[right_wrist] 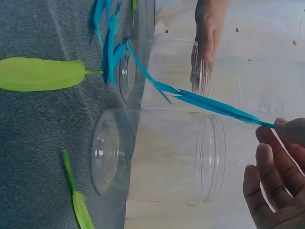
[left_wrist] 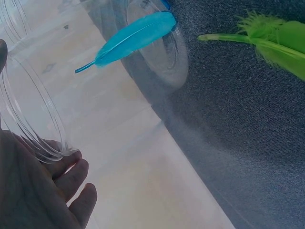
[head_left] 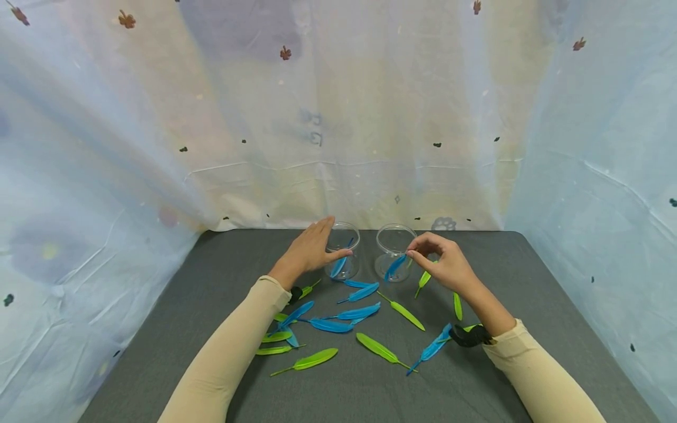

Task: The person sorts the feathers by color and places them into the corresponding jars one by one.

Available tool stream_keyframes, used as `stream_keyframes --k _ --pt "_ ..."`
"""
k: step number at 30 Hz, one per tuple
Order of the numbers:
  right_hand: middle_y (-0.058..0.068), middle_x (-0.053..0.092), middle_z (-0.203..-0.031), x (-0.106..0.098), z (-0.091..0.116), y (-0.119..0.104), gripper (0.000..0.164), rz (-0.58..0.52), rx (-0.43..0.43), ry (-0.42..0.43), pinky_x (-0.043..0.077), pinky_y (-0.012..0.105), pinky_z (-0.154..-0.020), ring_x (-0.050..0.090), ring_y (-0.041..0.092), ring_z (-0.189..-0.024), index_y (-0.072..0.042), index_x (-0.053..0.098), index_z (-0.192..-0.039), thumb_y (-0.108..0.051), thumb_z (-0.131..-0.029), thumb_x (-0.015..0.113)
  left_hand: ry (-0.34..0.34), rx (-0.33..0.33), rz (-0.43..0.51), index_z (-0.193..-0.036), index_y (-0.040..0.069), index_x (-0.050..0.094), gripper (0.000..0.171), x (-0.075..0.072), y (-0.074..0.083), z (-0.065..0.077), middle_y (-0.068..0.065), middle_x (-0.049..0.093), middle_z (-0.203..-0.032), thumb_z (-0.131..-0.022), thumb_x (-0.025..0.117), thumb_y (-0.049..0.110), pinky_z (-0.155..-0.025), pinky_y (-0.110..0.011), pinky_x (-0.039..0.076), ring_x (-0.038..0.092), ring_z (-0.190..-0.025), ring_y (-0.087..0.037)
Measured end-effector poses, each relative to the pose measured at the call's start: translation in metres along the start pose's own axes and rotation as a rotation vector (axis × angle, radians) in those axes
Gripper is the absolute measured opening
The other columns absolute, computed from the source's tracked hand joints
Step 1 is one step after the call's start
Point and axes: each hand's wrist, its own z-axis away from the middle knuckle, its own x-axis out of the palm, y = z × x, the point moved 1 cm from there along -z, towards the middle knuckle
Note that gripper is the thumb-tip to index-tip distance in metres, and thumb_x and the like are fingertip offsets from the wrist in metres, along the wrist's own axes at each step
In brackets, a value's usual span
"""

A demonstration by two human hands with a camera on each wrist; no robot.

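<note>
My left hand (head_left: 308, 249) holds the left clear jar (head_left: 351, 258) near its rim, thumb across the front and fingers on the far side. Inside that upright jar leans a blue feather (left_wrist: 136, 38). My right hand (head_left: 446, 267) pinches the quill of another blue feather (right_wrist: 224, 108) between thumb and fingertips; its vane hangs downward. In the head view this feather overlaps the right clear jar (head_left: 388, 242), but the right wrist view shows it on the near side of that jar's wall. The right jar stands upright beside the left one.
Blue feathers (head_left: 330, 325) and green feathers (head_left: 316, 359) lie scattered over the grey tabletop (head_left: 423, 393) in front of the jars. A green feather (head_left: 457, 306) lies below my right hand. Patterned curtains (head_left: 370, 117) hang behind and at both sides.
</note>
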Motion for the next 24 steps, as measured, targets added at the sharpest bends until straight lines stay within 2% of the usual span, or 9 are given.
stream_keyframes --k 18,24 --pt "0.009 0.075 -0.101 0.004 -0.023 -0.005 0.01 -0.087 0.006 0.12 0.056 0.016 -0.08 0.07 0.016 -0.088 -0.007 0.077 -0.111 -0.005 -0.101 0.076 -0.002 -0.005 0.01 -0.174 0.008 0.006 0.113 0.001 -0.001 0.0 -0.013 0.012 -0.18 -0.099 0.052 0.08 -0.137 -0.044 0.007 0.015 -0.166 -0.03" --pt "0.015 0.074 -0.101 0.009 -0.031 -0.009 0.012 -0.089 -0.028 0.193 0.055 0.016 -0.08 0.068 0.015 -0.085 0.0 0.076 -0.111 0.004 -0.099 0.074 -0.009 -0.003 -0.003 -0.174 0.009 0.005 0.113 0.001 -0.002 -0.001 -0.012 0.011 -0.18 -0.099 0.05 0.081 -0.137 -0.044 0.007 0.014 -0.166 -0.03"
